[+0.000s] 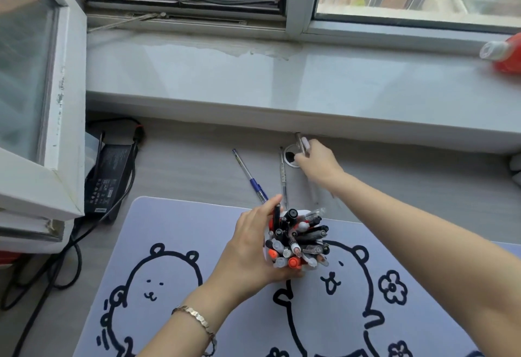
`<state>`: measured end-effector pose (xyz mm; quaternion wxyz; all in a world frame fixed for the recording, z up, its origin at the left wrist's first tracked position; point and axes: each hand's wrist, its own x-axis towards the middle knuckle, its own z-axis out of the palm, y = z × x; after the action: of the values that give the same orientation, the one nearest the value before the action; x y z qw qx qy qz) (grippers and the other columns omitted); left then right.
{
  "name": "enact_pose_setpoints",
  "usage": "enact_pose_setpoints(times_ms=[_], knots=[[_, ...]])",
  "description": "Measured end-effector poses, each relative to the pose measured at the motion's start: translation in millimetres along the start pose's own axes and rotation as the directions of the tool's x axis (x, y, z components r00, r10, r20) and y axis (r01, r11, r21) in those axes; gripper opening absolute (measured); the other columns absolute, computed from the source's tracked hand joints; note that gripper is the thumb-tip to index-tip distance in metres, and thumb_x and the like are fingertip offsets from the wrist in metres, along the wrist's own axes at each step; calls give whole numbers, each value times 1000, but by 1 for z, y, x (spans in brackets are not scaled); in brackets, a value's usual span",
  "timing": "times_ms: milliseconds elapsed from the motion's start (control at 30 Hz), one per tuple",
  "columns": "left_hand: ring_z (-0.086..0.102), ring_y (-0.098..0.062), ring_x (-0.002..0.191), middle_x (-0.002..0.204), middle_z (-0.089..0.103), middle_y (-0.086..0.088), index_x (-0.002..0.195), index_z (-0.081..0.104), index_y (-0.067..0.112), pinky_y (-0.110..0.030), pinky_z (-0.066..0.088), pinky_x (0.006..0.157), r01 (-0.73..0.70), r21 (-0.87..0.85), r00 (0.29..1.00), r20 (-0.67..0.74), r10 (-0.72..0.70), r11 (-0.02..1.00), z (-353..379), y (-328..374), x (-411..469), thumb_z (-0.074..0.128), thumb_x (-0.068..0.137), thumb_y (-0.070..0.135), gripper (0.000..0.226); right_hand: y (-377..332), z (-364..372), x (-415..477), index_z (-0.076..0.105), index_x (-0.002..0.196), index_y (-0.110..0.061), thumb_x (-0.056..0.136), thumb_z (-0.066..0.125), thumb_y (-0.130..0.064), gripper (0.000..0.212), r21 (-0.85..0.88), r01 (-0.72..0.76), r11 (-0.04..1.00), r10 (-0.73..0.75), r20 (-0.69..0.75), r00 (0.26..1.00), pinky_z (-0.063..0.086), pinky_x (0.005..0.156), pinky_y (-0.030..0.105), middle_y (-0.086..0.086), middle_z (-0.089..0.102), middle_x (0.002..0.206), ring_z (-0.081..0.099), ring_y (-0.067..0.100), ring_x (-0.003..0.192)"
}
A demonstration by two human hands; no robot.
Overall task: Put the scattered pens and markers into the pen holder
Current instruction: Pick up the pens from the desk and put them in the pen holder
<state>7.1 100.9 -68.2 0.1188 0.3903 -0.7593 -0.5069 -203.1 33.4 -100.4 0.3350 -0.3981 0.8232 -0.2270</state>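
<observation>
A white pen holder crammed with several black, clear and orange pens and markers stands on the lilac desk mat. My left hand wraps around the holder's left side. My right hand reaches to the back of the desk and pinches a clear pen near the round cable hole. A blue-grip pen and a clear pen lie on the desk behind the holder.
The white window sill overhangs the desk's back edge. A black power adapter with cables lies at the left, under an open window frame. A red bottle rests on the sill at the right.
</observation>
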Motion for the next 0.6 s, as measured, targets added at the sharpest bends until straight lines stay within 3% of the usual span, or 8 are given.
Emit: enact_pose_setpoints(times_ms=[133, 300, 400, 467, 533, 600], knots=[[30, 13, 112, 110, 29, 39, 113, 17, 66, 5, 29, 80, 11, -6, 1000, -6, -11, 1000, 0, 2, 1, 86, 52, 31, 98, -3, -43, -51, 49, 102, -15, 93, 35, -12, 17, 297, 115, 948, -116, -14, 993, 35, 53, 26, -2, 45, 67, 42, 13, 58], [33, -2, 116, 110, 29, 36, 117, 15, 62, -13, 32, 89, 36, -4, 999, -9, -36, 999, -1, 10, -1, 86, 54, 28, 101, -8, -84, -136, 53, 99, -22, 96, 36, -5, 24, 671, 172, 721, -210, -25, 977, 33, 47, 15, -4, 43, 67, 43, 5, 55], [21, -2, 125, 133, 26, 24, 125, 0, 55, -22, 24, 107, 24, 130, 999, 23, -27, 991, -1, 20, -9, 84, 57, 34, 110, -7, -83, -174, 59, 96, -23, 88, 46, -11, 19, 836, 96, 540, -211, 24, 977, 31, 46, 15, -4, 45, 65, 45, 7, 56], [6, 0, 134, 147, 11, 14, 130, -1, 50, -13, 10, 111, -50, 218, 997, -41, 60, 975, -3, 32, -20, 81, 56, 45, 111, -9, -77, -190, 60, 94, -23, 77, 51, -20, 20, 890, 53, 453, -175, 31, 984, 35, 45, 14, -5, 47, 63, 45, 7, 57], [14, 6, 132, 142, 22, 16, 134, 18, 43, 0, 11, 103, -148, 184, 965, -187, 182, 972, -5, 47, -33, 73, 58, 55, 94, -10, -68, -200, 61, 92, -26, 74, 51, -22, 20, 910, 50, 411, -120, 0, 993, 35, 46, 13, -7, 48, 61, 45, 6, 57], [40, 7, 114, 119, 48, 18, 117, 42, 40, -1, 29, 93, -128, 16, 966, -226, 128, 992, -4, 65, -41, 68, 62, 57, 63, -13, -57, -208, 60, 91, -26, 82, 49, -17, 17, 929, 48, 366, -75, -21, 997, 36, 45, 12, -7, 48, 62, 46, 4, 57]])
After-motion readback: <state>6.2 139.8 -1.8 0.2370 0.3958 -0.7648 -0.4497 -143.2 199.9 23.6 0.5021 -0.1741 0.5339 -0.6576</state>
